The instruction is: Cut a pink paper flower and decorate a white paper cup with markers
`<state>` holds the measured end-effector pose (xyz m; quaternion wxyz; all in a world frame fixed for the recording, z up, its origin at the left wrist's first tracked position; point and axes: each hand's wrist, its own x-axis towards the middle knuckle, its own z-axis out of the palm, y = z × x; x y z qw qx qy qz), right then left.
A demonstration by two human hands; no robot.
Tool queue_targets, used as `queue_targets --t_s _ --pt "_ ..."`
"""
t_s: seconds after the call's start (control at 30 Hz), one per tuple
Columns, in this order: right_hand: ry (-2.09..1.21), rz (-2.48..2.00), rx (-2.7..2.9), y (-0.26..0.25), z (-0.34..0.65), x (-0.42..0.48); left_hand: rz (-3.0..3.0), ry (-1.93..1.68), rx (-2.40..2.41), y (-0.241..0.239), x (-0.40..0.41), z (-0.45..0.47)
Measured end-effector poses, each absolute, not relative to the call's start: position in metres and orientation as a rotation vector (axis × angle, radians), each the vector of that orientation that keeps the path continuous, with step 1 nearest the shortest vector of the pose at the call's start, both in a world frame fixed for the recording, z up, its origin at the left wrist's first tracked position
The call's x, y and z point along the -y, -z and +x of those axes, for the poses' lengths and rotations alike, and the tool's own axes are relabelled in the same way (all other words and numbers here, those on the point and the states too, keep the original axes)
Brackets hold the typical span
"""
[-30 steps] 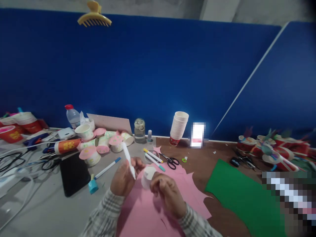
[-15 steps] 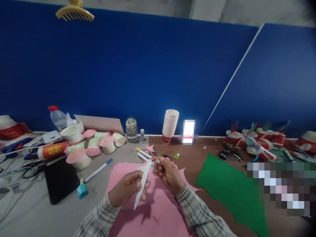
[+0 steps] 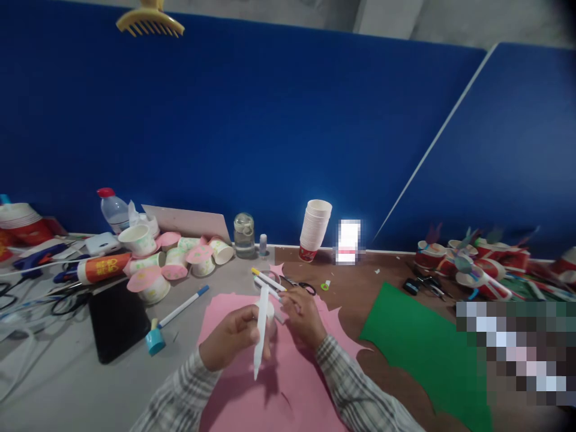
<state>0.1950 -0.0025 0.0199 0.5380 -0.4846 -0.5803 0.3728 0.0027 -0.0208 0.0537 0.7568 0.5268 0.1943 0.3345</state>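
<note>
**Held in left hand (image 3: pixel 230 337), near and to the left of right hand (image 3: pixel 305 315)**

Clamps marker (image 3: pixel 261 330) between left thumb and fingers. Runs long axis steeply up the view, leaning slightly right at the top, with tapered end down toward the wearer. Crosses in front of cup (image 3: pixel 270 313) and partly hides it; too overlapped to tell whether touching. Curls right-hand fingers beside far end of marker, close by pens (image 3: pixel 269 279); cannot tell whether gripping anything. Lies above pink sheet (image 3: pixel 243 402). Farther out, gives way to scissors (image 3: pixel 308 288) just beyond right hand, then to green sheet (image 3: pixel 405 348) at right.
</note>
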Motion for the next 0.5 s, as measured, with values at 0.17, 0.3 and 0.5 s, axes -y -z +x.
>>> queue_targets --t_s 0.17,0.3,0.5 --pt "-1.473 -0.853 1.457 -0.054 0.193 0.021 1.150 -0.588 -0.486 -0.058 0.031 0.015" --pt "-1.779 -0.677 1.309 -0.067 0.188 0.033 1.325 -0.533 -0.533 -0.062 0.034 0.018" --pt "-1.588 -0.380 0.618 -0.060 0.208 0.012 1.362 -1.331 -0.906 -0.058 0.008 -0.015"
